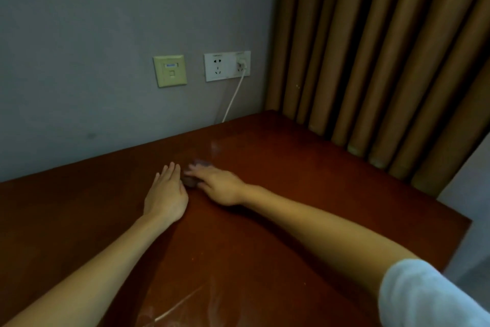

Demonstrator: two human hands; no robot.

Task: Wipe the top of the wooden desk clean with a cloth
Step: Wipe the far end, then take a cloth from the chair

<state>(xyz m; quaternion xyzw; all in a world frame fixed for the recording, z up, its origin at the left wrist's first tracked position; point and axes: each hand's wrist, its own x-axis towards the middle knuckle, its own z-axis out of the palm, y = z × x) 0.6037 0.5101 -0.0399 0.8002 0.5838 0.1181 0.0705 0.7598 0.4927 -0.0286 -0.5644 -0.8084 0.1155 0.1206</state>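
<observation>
Tabletop (pixel 291 194): right hand (pixel 220 186) pressing a small dark cloth (pixel 191 182) mid-surface, left hand (pixel 165 194) lying flat, released, at 9 o'clock; streaks at 6 o'clock suggesting wiping is remaining.

Your reddish-brown wooden desk top (pixel 291 194) looked smooth and glossy, with pale streaks catching light. The grey wall (pixel 106 48) behind it was matt. Tan curtains (pixel 384 48) hung as soft cloth, and your pale blue sleeve (pixel 424 297) looked fleecy.

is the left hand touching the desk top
Touching: the head view shows the left hand lying flat, palm down, on the desk with no gap.
</observation>
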